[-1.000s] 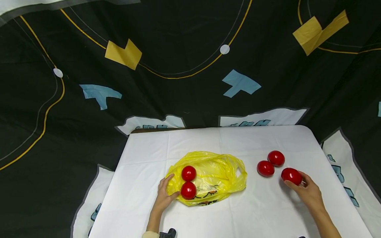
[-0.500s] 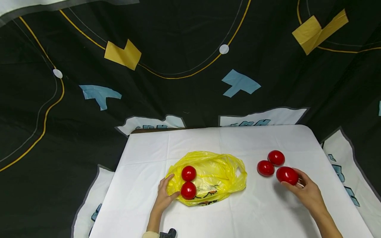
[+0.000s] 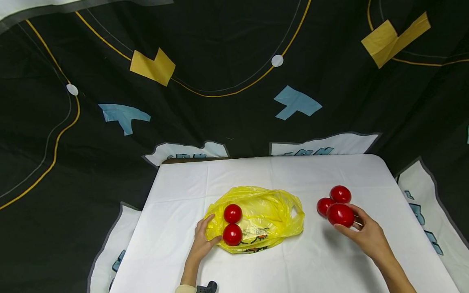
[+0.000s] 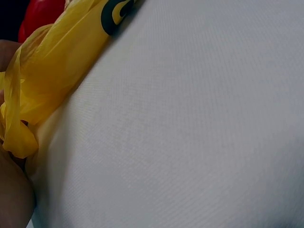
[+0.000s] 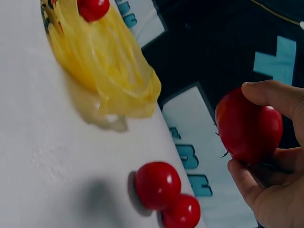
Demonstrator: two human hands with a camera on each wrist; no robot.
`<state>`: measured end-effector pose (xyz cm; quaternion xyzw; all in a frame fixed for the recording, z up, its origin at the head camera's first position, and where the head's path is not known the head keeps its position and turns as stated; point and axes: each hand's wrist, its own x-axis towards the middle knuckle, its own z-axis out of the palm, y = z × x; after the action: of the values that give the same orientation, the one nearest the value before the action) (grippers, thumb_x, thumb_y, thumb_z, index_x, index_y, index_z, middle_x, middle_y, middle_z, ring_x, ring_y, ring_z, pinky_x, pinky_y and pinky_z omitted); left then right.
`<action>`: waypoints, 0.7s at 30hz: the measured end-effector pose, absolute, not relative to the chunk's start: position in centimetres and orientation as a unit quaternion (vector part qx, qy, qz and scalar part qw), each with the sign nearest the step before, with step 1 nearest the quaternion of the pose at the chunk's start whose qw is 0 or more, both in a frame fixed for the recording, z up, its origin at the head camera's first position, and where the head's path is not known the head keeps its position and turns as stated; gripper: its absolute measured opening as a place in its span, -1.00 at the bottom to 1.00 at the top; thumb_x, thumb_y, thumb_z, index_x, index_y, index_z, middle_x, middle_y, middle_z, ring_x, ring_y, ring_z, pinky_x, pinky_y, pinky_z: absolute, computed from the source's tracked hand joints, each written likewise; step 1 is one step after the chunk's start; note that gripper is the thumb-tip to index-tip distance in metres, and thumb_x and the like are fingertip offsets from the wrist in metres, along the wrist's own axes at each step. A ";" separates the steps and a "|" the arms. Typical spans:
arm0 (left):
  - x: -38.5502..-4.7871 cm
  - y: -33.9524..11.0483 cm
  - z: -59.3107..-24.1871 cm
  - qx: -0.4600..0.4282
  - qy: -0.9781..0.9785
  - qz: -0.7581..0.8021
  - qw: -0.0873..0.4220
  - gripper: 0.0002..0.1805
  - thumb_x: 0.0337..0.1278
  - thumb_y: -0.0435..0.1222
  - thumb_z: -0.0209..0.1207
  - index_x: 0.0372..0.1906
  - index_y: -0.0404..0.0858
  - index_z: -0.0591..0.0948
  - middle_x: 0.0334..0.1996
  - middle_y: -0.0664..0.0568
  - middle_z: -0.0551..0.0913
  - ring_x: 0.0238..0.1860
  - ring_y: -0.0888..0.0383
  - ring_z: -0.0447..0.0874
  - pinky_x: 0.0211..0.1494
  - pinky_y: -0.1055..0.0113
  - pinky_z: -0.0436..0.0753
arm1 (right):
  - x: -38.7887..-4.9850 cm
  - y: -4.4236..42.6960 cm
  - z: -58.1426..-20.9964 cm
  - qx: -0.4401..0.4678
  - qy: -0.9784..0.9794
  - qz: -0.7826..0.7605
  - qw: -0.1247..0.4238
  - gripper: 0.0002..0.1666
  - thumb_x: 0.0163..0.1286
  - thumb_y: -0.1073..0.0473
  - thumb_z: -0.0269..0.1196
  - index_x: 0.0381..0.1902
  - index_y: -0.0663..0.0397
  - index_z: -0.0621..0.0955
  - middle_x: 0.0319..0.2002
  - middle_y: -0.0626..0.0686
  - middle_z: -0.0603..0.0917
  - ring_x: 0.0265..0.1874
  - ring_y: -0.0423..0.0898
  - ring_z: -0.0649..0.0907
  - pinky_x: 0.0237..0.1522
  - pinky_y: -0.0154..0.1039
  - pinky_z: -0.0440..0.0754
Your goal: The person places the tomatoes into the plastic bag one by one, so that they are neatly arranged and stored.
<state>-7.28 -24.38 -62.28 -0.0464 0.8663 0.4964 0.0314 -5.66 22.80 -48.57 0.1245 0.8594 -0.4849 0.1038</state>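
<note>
My right hand [image 3: 370, 236] holds a glossy red tomato [image 3: 340, 215] above the white table, thumb on one side and fingers on the other, as the right wrist view shows with the same tomato [image 5: 249, 126]. Just beyond it two more tomatoes, one at the back [image 3: 340, 194] and one at the left [image 3: 324, 206], lie close together. My left hand [image 3: 200, 241] grips the left edge of a yellow plastic bag [image 3: 264, 205]. Two tomatoes, the rear one [image 3: 232, 213] and the front one [image 3: 232, 235], sit at that end; I cannot tell whether film covers them underneath only.
A white cloth covers the table [image 3: 293, 268]. Behind it hangs a dark curtain [image 3: 220, 122] with yellow and blue shapes, reaching down past the table's sides. The bag's handle end [image 3: 294, 213] points right, towards the loose tomatoes.
My right hand has carried its tomato leftwards, so that it now partly covers the left loose tomato in the head view. The left hand and the bag have stayed still.
</note>
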 end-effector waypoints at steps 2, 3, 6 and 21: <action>-7.3 -24.4 -62.2 -0.047 0.867 0.495 0.032 -0.14 -0.25 -0.25 0.37 0.34 0.04 0.34 0.30 -0.09 0.19 0.36 -0.16 0.01 0.26 -0.39 0.05 | -5.7 22.2 -48.4 0.116 0.860 -0.486 0.101 0.23 0.00 -0.24 0.42 0.45 0.18 0.10 0.31 0.41 0.22 0.15 0.42 0.33 -0.12 0.07 0.63; -7.3 -24.4 -62.2 -0.046 0.868 0.494 0.033 -0.14 -0.25 -0.25 0.37 0.34 0.04 0.34 0.30 -0.10 0.19 0.36 -0.16 0.02 0.26 -0.39 0.05 | -5.8 22.0 -48.4 0.110 0.862 -0.486 0.098 0.21 -0.01 -0.23 0.43 0.44 0.17 0.12 0.31 0.41 0.22 0.15 0.42 0.34 -0.12 0.07 0.64; -7.3 -24.4 -62.3 -0.045 0.870 0.491 0.032 -0.14 -0.25 -0.25 0.37 0.34 0.03 0.34 0.29 -0.10 0.20 0.35 -0.16 0.03 0.26 -0.39 0.07 | -6.1 21.1 -48.3 0.092 0.864 -0.487 0.091 0.13 0.00 -0.20 0.43 0.41 0.11 0.20 0.30 0.39 0.25 0.14 0.41 0.37 -0.13 0.06 0.64; -7.3 -24.3 -62.0 -0.043 0.868 0.494 0.031 -0.14 -0.24 -0.27 0.36 0.34 0.01 0.34 0.28 -0.11 0.21 0.35 -0.16 0.04 0.27 -0.38 0.06 | -7.7 16.7 -49.4 0.008 0.875 -0.481 0.047 -0.12 0.01 -0.03 0.48 0.26 0.08 0.39 0.16 0.27 0.46 0.01 0.27 0.56 -0.08 0.04 0.63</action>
<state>-7.27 -24.35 -62.02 -0.0428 0.8681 0.4936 0.0308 -7.71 16.65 -49.41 0.0083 0.8754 -0.4810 0.0467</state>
